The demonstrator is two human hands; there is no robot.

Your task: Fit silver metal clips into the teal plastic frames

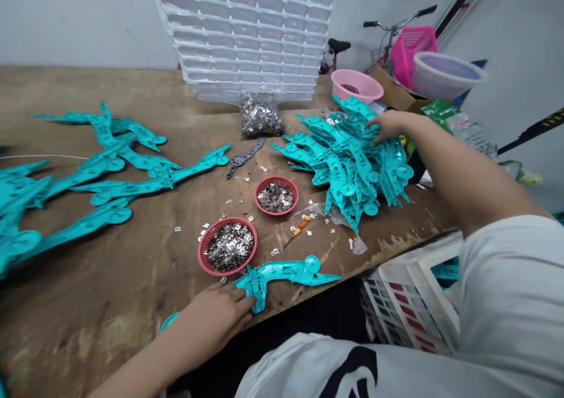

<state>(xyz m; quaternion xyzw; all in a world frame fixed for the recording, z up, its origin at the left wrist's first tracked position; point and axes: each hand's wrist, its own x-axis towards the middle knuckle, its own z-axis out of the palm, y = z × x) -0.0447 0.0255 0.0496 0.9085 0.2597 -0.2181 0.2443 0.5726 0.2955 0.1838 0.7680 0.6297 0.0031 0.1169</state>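
Observation:
My left hand (220, 311) is closed around the near part of a teal plastic part (282, 270), a long, jointed-looking piece lying at the table's front edge. A round teal end shows beyond my wrist; the stretch between is hidden under the hand. At the right, my right hand (388, 126) has its fingers bent on a teal piece at the top of a heap of teal plastic parts (348, 157). Its fingertips are partly hidden. Just past my left hand stands a red basket (202, 257) of small metal clips, with a smaller red basket (256, 201) behind it.
An orange-handled screwdriver (301, 226) lies among loose clips. A grey plastic part (244, 158) and a bag of metal pieces (262, 116) are farther back, before a white compartment tray (251, 33). More teal parts (106, 169) spread leftward. A white crate (409, 304) stands below the edge.

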